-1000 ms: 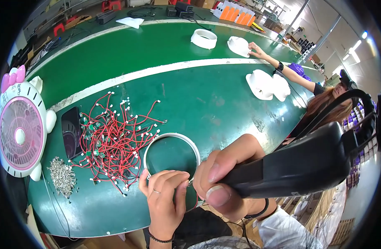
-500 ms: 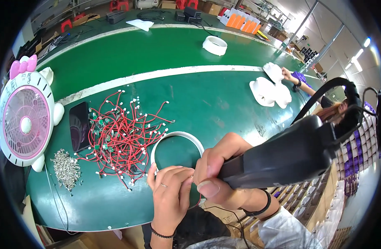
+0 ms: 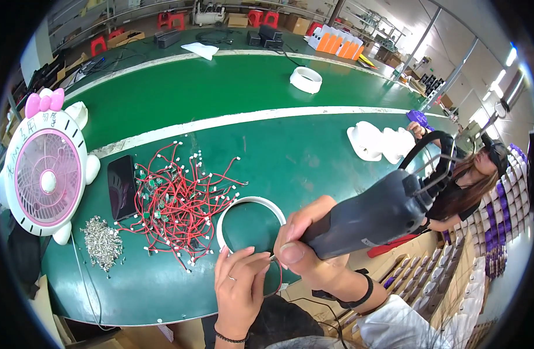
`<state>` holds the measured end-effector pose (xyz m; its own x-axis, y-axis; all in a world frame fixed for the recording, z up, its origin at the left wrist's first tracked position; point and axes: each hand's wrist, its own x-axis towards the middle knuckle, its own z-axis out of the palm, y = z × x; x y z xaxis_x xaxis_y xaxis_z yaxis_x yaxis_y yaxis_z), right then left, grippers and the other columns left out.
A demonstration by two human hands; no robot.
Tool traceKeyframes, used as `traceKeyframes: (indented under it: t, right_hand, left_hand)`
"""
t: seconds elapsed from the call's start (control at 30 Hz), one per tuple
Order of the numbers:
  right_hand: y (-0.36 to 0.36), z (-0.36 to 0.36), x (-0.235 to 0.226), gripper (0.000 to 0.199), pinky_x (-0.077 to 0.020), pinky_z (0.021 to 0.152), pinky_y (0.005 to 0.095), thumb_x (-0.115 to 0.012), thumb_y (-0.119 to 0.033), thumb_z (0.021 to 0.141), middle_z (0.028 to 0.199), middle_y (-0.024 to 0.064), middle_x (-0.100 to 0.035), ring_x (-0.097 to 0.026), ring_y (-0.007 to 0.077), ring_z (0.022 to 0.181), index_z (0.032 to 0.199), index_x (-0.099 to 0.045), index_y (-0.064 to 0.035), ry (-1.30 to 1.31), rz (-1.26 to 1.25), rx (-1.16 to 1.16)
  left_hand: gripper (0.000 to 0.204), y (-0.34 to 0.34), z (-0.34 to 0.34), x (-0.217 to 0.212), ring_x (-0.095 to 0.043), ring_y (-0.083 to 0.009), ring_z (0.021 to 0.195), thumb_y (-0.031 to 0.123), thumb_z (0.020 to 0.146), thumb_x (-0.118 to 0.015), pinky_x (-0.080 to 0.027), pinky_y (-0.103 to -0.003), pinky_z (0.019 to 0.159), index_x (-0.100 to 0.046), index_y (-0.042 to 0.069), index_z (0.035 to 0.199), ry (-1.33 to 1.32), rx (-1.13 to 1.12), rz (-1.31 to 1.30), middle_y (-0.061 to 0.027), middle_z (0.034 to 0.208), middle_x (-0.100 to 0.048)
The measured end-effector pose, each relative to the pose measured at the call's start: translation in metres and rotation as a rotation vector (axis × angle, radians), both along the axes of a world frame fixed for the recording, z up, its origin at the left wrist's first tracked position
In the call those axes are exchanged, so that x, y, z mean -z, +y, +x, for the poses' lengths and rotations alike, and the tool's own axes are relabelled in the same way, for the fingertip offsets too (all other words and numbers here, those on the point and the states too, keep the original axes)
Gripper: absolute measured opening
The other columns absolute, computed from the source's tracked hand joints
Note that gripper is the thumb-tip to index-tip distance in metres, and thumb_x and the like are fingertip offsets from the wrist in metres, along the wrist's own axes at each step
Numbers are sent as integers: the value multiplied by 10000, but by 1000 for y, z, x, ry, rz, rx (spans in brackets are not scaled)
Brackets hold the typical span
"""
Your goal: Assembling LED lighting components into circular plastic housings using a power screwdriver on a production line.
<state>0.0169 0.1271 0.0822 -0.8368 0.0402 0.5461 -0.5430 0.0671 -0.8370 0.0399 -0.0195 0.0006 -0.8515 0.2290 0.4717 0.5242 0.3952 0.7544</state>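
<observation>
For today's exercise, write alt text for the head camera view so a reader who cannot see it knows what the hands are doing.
The right hand holds a dark electric screwdriver at the near edge of a white ring that the left hand steadies on a green table. A tangle of red wires, a pile of screws and a pink fan lie to the left.

both hands close together: left hand (image 3: pixel 239 285) fingers curled, right hand (image 3: pixel 304 244) fisted

On the green bench we count two white rings (image 3: pixel 250 224) (image 3: pixel 306 79), one pink-and-white desk fan (image 3: pixel 44 177), one black phone (image 3: pixel 121 187), one heap of screws (image 3: pixel 102 242), one tangle of red wires (image 3: pixel 182 206), one dark electric screwdriver (image 3: pixel 377 214) and three red stools (image 3: pixel 174 20).
</observation>
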Motion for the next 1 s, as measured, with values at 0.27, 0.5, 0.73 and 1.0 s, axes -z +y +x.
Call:
traceKeyframes:
  t: [0.27,0.5,0.73,1.0]
  right_hand:
    - [1,8,-1,316,-432,458,300,-728,-72,924,651,39,-487,-435,114,486,971,-415,-74,-75,-109,-85]
    - [-5,10,-8,378,-432,461,313,-757,-221,940,655,25,-483,-430,113,472,980,-408,-83,-124,-169,-103]
    - [-3,1,-7,667,-491,500,311,-691,-495,939,790,103,-554,-535,155,504,1356,-389,-72,68,-247,-182]
    - [23,13,-8,466,-564,840,415,-719,-9,816,1094,152,-576,-680,260,1003,1237,-522,29,142,-42,-200]
  left_hand:
    - [203,2,-2,4,-648,-211,1092,4,820,-735,-410,-513,1102,-705,105,993,19,-10,17,31,1060,-732]
    - [211,1,-8,2,-648,-189,1049,12,821,-725,-408,-482,1104,-703,111,1005,63,1,-35,43,1037,-725]
    - [259,-14,-1,-3,-652,-190,1057,17,810,-746,-421,-467,1084,-701,114,1046,98,4,-50,26,1048,-724]
    - [212,-129,-8,-18,-665,-334,958,-14,887,-669,-506,-433,875,-675,-25,1098,-32,-567,-128,-162,1085,-711]
